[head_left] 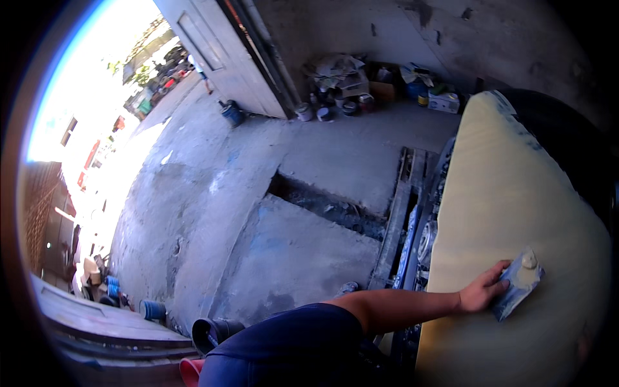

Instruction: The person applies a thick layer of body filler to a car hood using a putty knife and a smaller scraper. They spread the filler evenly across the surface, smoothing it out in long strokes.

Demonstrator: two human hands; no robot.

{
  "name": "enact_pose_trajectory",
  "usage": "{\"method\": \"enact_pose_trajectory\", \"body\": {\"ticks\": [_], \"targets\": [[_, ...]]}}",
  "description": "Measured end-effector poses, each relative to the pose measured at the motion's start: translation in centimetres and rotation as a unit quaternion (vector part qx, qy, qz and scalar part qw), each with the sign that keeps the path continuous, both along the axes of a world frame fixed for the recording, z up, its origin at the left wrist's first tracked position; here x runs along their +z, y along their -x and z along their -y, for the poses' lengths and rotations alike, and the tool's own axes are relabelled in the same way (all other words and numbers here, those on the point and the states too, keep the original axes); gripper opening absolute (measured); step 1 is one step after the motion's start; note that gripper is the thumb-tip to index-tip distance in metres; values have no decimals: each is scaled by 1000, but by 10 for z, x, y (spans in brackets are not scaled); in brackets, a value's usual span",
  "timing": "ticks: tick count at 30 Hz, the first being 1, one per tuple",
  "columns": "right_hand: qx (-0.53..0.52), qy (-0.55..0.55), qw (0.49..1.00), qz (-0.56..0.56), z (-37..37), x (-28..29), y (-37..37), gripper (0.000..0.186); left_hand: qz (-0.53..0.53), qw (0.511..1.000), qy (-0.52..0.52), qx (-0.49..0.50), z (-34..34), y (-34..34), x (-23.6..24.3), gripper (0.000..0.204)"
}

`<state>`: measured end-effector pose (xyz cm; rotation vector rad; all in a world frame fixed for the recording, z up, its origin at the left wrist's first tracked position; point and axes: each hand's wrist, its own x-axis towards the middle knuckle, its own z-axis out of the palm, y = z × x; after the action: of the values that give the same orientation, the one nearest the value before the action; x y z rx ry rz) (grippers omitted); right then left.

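Observation:
From the lower edge my left arm reaches right, in a dark blue short sleeve. My left hand [480, 290] is closed on the edge of a small flat putty board [519, 288], grey-blue and smeared. A lump of pale putty [529, 260] sits near the board's far end. Beneath them spreads a large pale yellow panel [493, 193], apparently part of a vehicle's body; the board is over or against it. At the dim lower right rim a faint skin-toned patch may be my right hand [584, 342]; its fingers cannot be made out.
Left of the panel, a long slot [329, 205] is sunk in the concrete floor, near metal rails [394, 226]. Cans and boxes [380, 90] stand along the far wall. A dark bucket [214, 333] is close by at lower left. An open door [219, 51] leads to bright daylight.

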<state>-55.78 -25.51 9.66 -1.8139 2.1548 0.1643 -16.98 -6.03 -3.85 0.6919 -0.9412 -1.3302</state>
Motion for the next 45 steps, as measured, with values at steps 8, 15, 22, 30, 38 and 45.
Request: {"method": "enact_pose_trajectory", "body": {"ticks": [8,15,22,30,38,45], "targets": [[94,66,993,16,-79,-18,-12,39,-95,993,-54,41,10,-11,5,45],[-52,57,995,-63,-228,-9,-84,46,-72,997,-4,24,3,10,-8,41],[-38,85,993,-69,-322,-25,-139,50,-91,995,-6,-27,-8,0,4,41],[-71,160,981,-86,-392,-21,-200,53,-92,993,-57,-51,-14,-6,18,38],[-31,364,930,-50,-393,22,-232,52,-189,954,-64,-224,-72,5,61,40],[48,381,921,-63,-389,24,-247,48,-188,941,-69,-274,-95,9,73,43]]}}
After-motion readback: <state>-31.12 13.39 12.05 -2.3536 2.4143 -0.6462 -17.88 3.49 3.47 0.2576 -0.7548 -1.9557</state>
